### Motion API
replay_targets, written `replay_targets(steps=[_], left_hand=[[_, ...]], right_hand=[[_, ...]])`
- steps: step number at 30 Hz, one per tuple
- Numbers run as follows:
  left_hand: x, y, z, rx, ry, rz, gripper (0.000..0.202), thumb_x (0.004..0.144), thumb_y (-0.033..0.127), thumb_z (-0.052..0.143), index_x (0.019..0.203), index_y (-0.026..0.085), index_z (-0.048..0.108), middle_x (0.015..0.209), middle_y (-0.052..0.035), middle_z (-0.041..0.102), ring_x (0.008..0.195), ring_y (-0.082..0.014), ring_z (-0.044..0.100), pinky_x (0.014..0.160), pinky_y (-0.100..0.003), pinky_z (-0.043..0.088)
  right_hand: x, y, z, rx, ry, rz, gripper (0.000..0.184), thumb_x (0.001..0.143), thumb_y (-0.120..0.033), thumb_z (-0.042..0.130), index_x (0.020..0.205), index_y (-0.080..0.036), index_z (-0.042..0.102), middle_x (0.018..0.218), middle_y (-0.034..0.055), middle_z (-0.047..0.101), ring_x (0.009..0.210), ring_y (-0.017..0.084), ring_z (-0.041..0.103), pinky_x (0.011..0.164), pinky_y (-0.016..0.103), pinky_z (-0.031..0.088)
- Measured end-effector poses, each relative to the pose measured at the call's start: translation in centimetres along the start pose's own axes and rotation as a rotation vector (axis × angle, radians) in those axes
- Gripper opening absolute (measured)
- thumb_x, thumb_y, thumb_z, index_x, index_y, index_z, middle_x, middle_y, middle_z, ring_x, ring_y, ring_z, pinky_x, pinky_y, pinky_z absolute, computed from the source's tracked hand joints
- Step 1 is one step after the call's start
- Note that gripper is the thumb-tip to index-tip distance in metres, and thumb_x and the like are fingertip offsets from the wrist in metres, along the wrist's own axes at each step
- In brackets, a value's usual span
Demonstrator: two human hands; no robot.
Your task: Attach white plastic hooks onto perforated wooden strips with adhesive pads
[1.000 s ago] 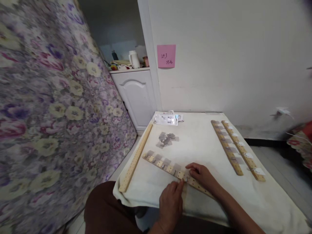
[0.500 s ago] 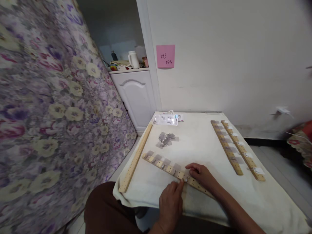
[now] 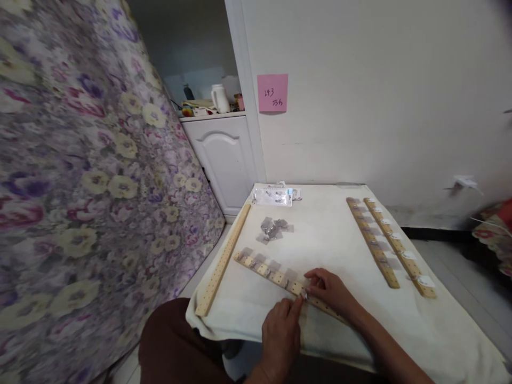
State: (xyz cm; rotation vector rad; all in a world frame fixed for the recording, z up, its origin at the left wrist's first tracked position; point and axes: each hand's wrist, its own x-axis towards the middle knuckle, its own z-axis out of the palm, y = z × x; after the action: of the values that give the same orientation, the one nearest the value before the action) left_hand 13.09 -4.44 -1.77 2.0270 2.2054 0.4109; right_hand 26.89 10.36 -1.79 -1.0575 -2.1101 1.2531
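Note:
A pale wooden strip with rows of holes (image 3: 278,276) lies slantwise on the cloth-covered table, with several small silvery metal pieces with clear tabs along it. My left hand (image 3: 280,333) is curled at the strip's near edge, its index finger and thumb closed at a small metal piece (image 3: 304,295). From the other side my right hand (image 3: 330,290) bends over the strip, its fingers curled and its thumb side against that same piece. Fingers partly hide the piece, and the right hand and forearm cover the strip's right end.
A bare perforated strip (image 3: 224,261) lies along the table's left side. A pile of silvery pieces in clear plastic (image 3: 273,228) sits mid-table, with flat packages (image 3: 272,196) behind. Two filled strips (image 3: 372,241) lie at the right. A floral curtain (image 3: 120,160) hangs at left.
My right hand has shifted slightly left, its thumb side now meeting the metal piece at the left fingertip. The left hand has barely moved.

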Motion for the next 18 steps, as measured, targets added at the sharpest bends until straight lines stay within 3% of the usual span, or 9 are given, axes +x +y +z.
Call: replay_targets(steps=[9, 18], left_hand=[[-0.03, -0.18, 0.29, 0.018, 0.046, 0.028, 0.059, 0.075, 0.002, 0.043, 0.130, 0.026, 0.045, 0.098, -0.0045, 0.057, 0.092, -0.0189, 0.053, 0.080, -0.031, 0.047], [0.16, -0.37, 0.13, 0.097, 0.015, 0.067, 0.064, 0.077, 0.003, 0.042, 0.136, 0.028, 0.038, 0.096, -0.0035, 0.058, 0.089, -0.0188, 0.054, 0.075, -0.030, 0.045]], right_hand=[[0.30, 0.25, 0.22, 0.002, -0.018, 0.042, 0.034, 0.067, -0.025, 0.067, 0.100, -0.018, 0.064, 0.076, 0.0001, 0.061, 0.066, 0.015, 0.054, 0.062, 0.026, 0.040], [0.43, -0.13, 0.27, 0.007, -0.033, 0.069, 0.032, 0.066, -0.022, 0.066, 0.097, -0.019, 0.065, 0.077, 0.0000, 0.063, 0.065, 0.014, 0.053, 0.061, 0.025, 0.039]])
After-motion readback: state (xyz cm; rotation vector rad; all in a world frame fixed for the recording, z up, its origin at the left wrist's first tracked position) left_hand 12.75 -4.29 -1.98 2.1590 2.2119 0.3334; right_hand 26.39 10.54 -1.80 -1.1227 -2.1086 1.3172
